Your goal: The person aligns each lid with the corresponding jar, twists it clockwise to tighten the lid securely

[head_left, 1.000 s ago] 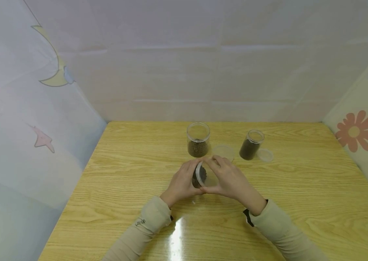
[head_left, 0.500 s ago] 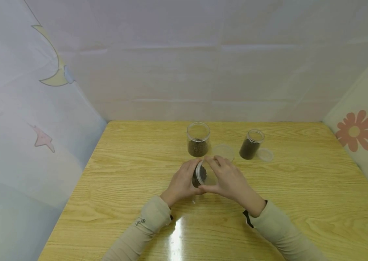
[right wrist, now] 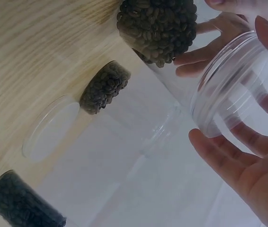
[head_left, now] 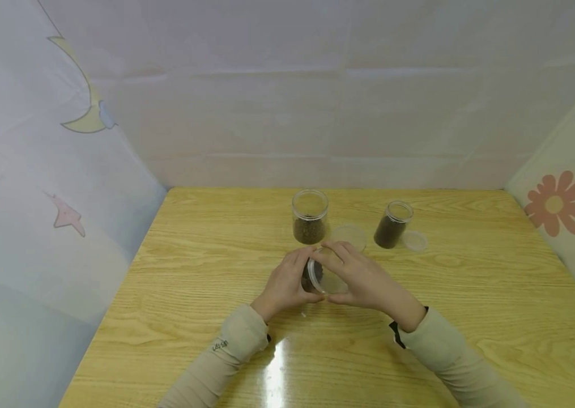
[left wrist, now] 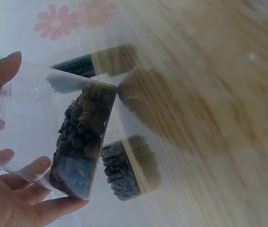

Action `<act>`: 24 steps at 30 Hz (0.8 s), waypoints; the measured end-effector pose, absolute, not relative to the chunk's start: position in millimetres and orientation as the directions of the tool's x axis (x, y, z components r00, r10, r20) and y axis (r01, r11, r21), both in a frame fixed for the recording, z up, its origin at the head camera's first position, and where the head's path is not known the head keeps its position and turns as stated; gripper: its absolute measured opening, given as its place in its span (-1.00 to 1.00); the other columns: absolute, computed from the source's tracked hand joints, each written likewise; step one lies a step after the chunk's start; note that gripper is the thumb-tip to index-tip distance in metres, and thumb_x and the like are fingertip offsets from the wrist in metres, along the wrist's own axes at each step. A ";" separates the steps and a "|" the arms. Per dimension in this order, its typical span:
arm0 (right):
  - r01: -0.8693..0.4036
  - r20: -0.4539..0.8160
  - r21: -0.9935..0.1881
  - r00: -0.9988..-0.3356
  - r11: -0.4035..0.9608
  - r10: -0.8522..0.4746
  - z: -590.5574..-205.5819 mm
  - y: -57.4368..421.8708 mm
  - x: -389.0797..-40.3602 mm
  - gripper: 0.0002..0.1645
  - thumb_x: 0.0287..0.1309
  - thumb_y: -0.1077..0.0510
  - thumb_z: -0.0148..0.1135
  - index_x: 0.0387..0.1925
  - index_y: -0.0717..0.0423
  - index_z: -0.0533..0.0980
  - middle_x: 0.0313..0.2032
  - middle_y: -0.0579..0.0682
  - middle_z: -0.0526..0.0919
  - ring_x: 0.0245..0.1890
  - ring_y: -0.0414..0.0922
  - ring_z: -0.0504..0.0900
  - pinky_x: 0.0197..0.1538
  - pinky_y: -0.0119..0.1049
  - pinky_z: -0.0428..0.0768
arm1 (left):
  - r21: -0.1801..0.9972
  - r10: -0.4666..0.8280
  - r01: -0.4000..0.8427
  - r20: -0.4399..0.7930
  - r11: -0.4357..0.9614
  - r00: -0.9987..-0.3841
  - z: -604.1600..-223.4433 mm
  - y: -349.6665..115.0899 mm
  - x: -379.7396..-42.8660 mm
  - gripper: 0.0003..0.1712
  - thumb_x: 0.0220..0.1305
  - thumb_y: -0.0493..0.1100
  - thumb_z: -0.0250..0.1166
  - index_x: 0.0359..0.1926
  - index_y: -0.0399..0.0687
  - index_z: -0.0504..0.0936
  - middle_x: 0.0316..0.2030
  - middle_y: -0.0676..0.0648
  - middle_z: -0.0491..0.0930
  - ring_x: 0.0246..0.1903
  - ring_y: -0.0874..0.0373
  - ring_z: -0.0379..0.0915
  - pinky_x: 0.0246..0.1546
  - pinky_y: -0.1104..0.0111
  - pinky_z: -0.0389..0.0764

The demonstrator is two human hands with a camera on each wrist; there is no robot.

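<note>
My left hand (head_left: 283, 283) grips a clear jar (left wrist: 39, 118) of dark, coffee-like beans (left wrist: 84, 127). The jar lies tilted, its mouth toward my right hand (head_left: 363, 280). At that mouth my right hand holds a clear round lid (right wrist: 221, 87), thumb and fingers spread round its rim. Through the clear wall the beans show heaped toward the jar's bottom in the left wrist view. The palm side of both hands is hidden in the head view.
Behind the hands stands a wide open jar (head_left: 310, 222) partly filled with beans, a flat lid (head_left: 349, 237) beside it. Farther right is a narrower open jar (head_left: 391, 228) of darker contents, next to its small lid (head_left: 415, 241). Printed cloth walls (head_left: 267, 113) bound the wooden table (head_left: 190, 255).
My right hand has shifted slightly right, its thumb moving away from the left thumb and its fingers changing position round the lid. My left hand and the jar have barely moved.
</note>
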State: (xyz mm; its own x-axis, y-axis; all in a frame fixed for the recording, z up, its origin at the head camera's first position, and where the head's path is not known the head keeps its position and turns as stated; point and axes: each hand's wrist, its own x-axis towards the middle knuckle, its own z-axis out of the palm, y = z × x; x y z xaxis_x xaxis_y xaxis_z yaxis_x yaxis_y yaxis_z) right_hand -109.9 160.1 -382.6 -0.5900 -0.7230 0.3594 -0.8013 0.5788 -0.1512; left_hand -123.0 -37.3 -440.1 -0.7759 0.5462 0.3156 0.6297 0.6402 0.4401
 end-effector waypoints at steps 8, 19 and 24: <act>-0.818 0.402 -0.132 -0.560 0.560 -0.724 -384.4 159.9 -112.9 0.06 -0.44 -0.10 0.59 0.19 0.15 0.36 0.08 0.27 0.39 0.02 0.15 0.42 -0.14 -0.05 0.57 | 0.440 0.553 0.647 0.337 0.623 -0.762 -441.1 -37.5 -123.5 0.09 -0.26 0.09 0.55 0.26 -0.15 0.17 0.19 -0.17 0.31 0.18 -0.06 0.25 0.04 0.12 0.46; -0.751 0.410 -0.177 -0.644 0.636 -0.646 -385.9 158.1 -112.0 0.01 -0.33 -0.16 0.51 0.20 0.13 0.34 -0.08 0.17 0.46 -0.24 0.02 0.51 -0.34 -0.16 0.58 | 0.426 0.537 0.637 0.344 0.642 -0.771 -440.0 -35.7 -121.0 0.12 -0.24 0.12 0.53 0.28 -0.17 0.16 0.18 -0.18 0.32 0.16 -0.06 0.26 0.05 0.13 0.45; -0.711 0.400 -0.203 -0.687 0.673 -0.606 -384.7 154.2 -109.0 0.02 -0.31 -0.21 0.49 0.19 0.15 0.34 -0.06 0.24 0.48 -0.16 0.13 0.53 -0.22 -0.01 0.58 | 0.430 0.531 0.614 0.310 0.662 -0.789 -437.0 -35.6 -120.5 0.13 -0.26 0.11 0.55 0.28 -0.17 0.15 0.18 -0.18 0.32 0.16 -0.07 0.27 0.03 0.13 0.47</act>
